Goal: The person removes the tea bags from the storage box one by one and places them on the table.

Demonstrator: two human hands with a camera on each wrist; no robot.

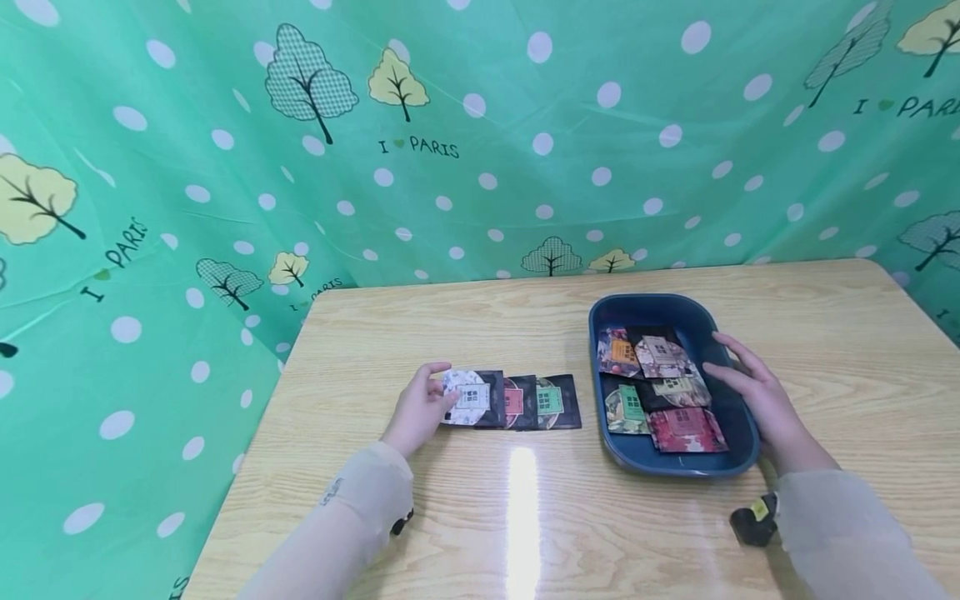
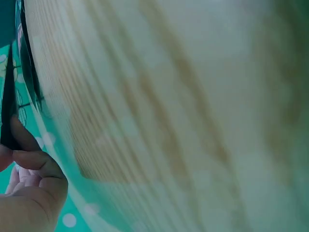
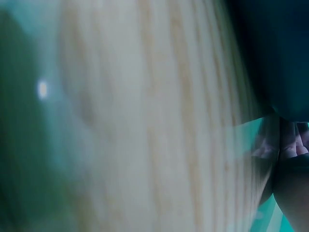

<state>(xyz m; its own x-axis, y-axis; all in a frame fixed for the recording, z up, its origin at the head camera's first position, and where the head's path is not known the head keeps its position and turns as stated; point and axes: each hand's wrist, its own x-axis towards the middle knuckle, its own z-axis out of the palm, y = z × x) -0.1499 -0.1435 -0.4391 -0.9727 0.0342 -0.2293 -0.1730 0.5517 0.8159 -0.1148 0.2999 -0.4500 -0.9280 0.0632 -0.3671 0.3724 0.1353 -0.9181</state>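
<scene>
Head view: left hand [image 1: 422, 406] has thumb and fingers closed in a pinch on the left edge of a white packet [image 1: 472, 398]. This packet is to the right of the hand and overlaps a red-label packet [image 1: 517, 402]; next along, farther from the hand, lies a green-label packet [image 1: 557, 402]. The three form an overlapping row over the wooden table [image 1: 360, 333]. Right hand [image 1: 761, 400] is at the right side of a blue tub [image 1: 678, 465], fingers loosely extended and spread over the rim; no packet held. Tub stands between the row and the right hand, with several more packets inside. White packet well apart from right hand.

Left wrist view: thumb and fingertips meet on a dark, edge-on packet; other dark edges just beyond.

Right wrist view: hand at lower right, close against the tub wall; fingers partly hidden and dim, so firmness of contact cannot be told.
</scene>
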